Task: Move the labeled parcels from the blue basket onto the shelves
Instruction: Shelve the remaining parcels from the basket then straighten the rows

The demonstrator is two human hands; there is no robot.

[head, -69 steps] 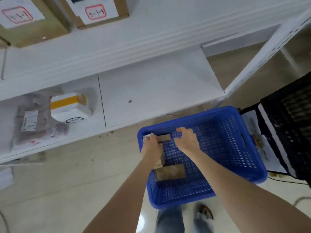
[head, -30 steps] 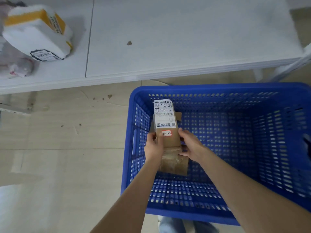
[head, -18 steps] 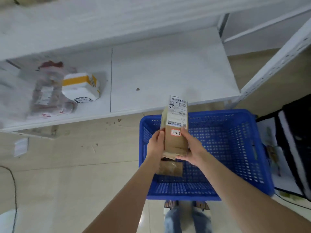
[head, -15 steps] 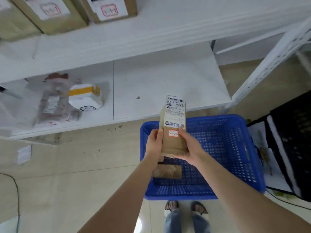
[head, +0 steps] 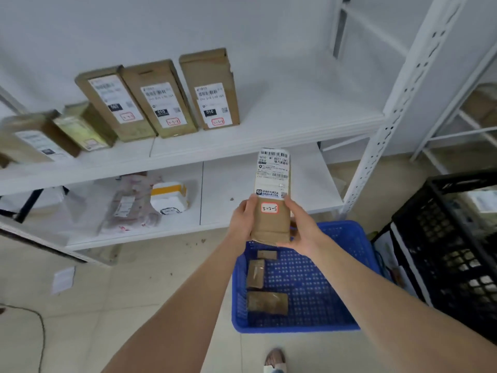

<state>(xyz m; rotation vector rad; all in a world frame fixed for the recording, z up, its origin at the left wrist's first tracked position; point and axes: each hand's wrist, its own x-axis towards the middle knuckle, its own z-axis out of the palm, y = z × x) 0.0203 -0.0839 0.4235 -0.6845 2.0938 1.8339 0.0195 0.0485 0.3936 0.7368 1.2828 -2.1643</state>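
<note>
Cardboard parcel [head: 271, 211] is upright just right of frame centre in the head view. It sits off the shelves, above the 12 o'clock rim of the blue basket [head: 322, 300].

Left hand [head: 243, 219] is clamped on its left edge, thumb on the front and fingers wrapped behind. Right hand [head: 302, 230] is curled round the lower right corner.

White shipping label covers the top half. The red-framed sticker [head: 269, 208] below it probably reads 3-2-5; the handwriting is small.

Basket is on the floor at 5 o'clock of frame, with three brown parcels [head: 267, 302] lying along its 9 o'clock wall.

Upper shelf [head: 295, 125] has three tall boxes [head: 209, 90] side by side at 11 o'clock, labels outward. Further boxes at 9 o'clock are blurred.

Lower shelf [head: 228, 184] holds a white-and-yellow packet [head: 169, 197] and a clear bag [head: 129, 211], both at 9 o'clock of the held parcel.

Black crate [head: 451, 238] is at 3 o'clock, just beside the basket.
</note>
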